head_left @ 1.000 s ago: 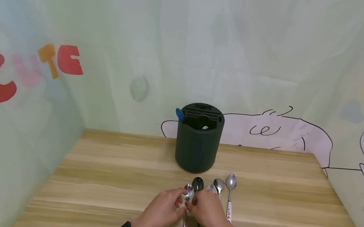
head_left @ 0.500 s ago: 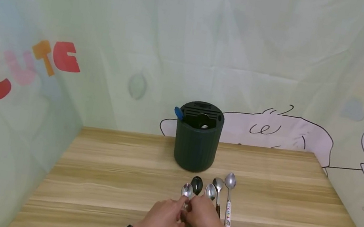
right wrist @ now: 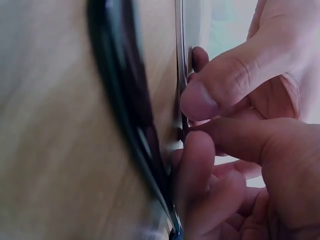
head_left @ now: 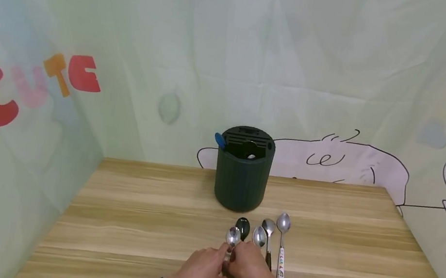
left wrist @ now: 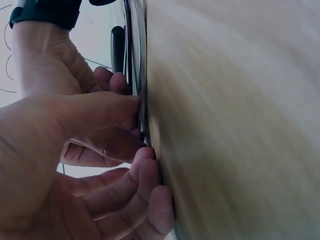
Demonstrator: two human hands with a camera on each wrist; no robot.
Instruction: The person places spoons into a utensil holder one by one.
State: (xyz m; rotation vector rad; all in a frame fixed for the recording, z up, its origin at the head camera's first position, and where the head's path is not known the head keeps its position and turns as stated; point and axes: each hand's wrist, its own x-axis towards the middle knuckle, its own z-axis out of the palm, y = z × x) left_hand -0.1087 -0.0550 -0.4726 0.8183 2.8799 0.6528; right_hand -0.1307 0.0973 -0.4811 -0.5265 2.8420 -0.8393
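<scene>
A silver spoon [head_left: 233, 235] lies bowl-away on the wooden table, leftmost of a row. My left hand [head_left: 201, 270] pinches its handle just below the bowl. My right hand [head_left: 252, 267] meets it from the other side, fingertips on the same handle. In the right wrist view the left thumb [right wrist: 200, 100] presses along the thin silver handle [right wrist: 181, 55]. Close to the right of this spoon lies a black spoon [head_left: 242, 227], its middle hidden under my right hand. Another silver spoon [head_left: 259, 236] is partly covered by that hand.
Farther right lie a dark-handled spoon [head_left: 268, 226] and a spoon with a patterned white handle [head_left: 280, 264]. Behind the row stands a dark green utensil holder [head_left: 240, 186] with a blue-tipped utensil [head_left: 220, 140] at its left rim. Printed cloth [head_left: 175, 52] hangs around the table [head_left: 126, 211].
Both hands have slid from the silver spoon's bowl down onto its handle, uncovering the bowl. That spoon has shifted slightly right, towards the black one. The other spoons and holder stay put.
</scene>
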